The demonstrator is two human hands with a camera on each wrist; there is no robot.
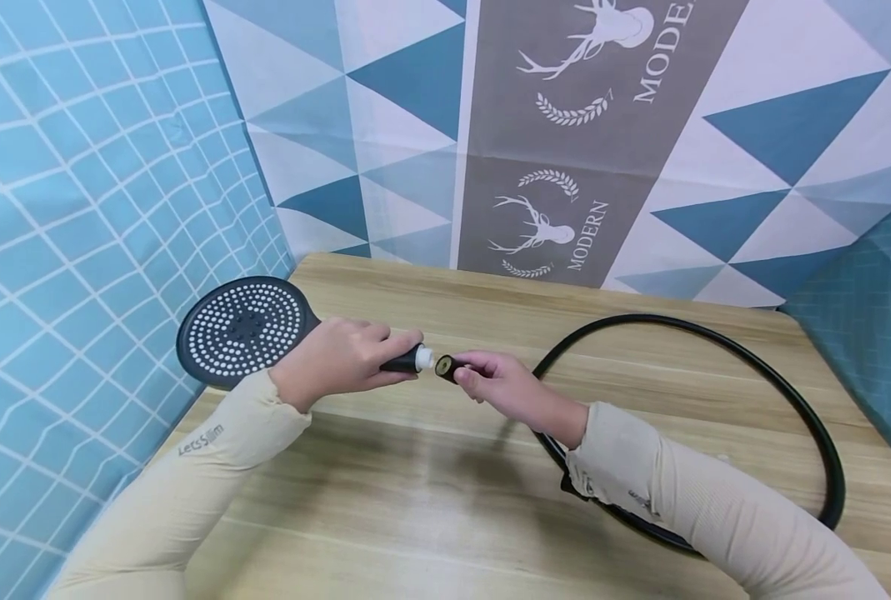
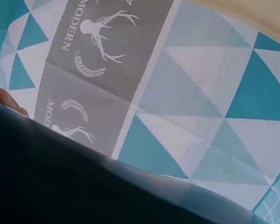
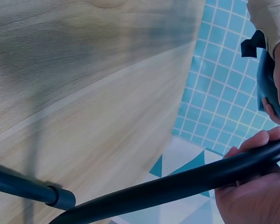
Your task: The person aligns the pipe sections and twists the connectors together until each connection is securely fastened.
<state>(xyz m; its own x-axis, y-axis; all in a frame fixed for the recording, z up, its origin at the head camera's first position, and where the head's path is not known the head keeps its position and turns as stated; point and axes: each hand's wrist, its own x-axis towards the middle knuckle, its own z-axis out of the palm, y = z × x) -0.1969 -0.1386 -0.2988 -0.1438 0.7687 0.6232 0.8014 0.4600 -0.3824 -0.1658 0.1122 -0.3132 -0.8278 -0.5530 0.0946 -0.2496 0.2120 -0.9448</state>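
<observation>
My left hand [image 1: 347, 354] grips the handle of a black round shower head [image 1: 246, 329], whose face of white nozzles is turned up. A white connector [image 1: 424, 358] sticks out of the handle's end. Pinched in my right hand [image 1: 501, 383] is the open end of a black shower hose [image 1: 448, 368], pointed at that connector and very close to it. The right wrist view shows the hose [image 3: 177, 196] running back through the fingers of the right hand [image 3: 256, 196]. A large dark, blurred shape [image 2: 84, 186] covers the lower part of the left wrist view.
The hose loops in a wide curve [image 1: 790, 400] on the wooden table [image 1: 385, 533]. Its other end, with a collar [image 3: 63, 198], lies low in the right wrist view. Patterned cloth [image 1: 400, 100] hangs behind, and blue tile-patterned cloth [image 1: 92, 208] stands close on the left.
</observation>
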